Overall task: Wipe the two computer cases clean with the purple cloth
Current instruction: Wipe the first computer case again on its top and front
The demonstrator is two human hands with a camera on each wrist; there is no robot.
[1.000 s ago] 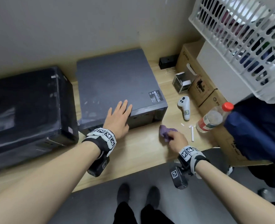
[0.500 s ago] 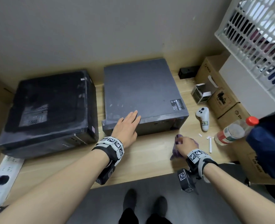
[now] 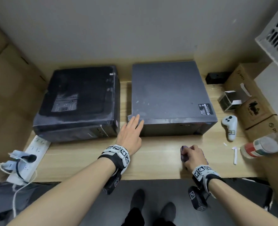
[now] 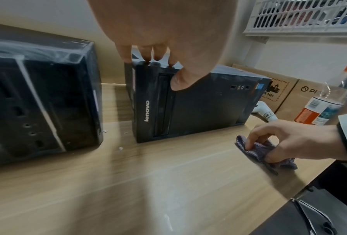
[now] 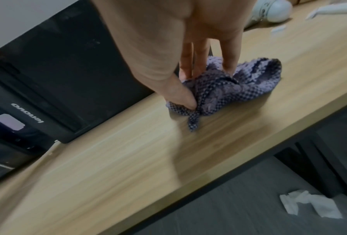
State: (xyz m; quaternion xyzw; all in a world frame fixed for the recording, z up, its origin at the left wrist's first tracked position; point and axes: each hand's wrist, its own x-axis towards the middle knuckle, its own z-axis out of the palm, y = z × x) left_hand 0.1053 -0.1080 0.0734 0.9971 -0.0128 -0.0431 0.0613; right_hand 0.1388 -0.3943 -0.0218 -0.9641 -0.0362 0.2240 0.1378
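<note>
Two computer cases lie flat on the wooden desk (image 3: 86,160). The black case (image 3: 79,101) is on the left, the dusty grey Lenovo case (image 3: 171,95) on the right. My left hand (image 3: 131,131) rests with straight fingers on the grey case's front left corner (image 4: 148,66). The purple cloth (image 3: 184,154) sits bunched on the desk in front of the grey case. My right hand (image 3: 193,155) pinches it between thumb and fingers (image 5: 209,82); the cloth (image 4: 263,152) touches the desk.
A white controller (image 3: 230,126), a plastic bottle (image 3: 264,145) and cardboard boxes (image 3: 255,111) crowd the right side. A power strip (image 3: 32,154) with a plug lies at the left. A white basket (image 3: 277,35) hangs at upper right. Crumpled tissue (image 5: 309,205) lies on the floor.
The view has swung left, so both cases now show fully. My left hand slid to the grey case's left front corner. My right hand stays on the cloth on the desk.
</note>
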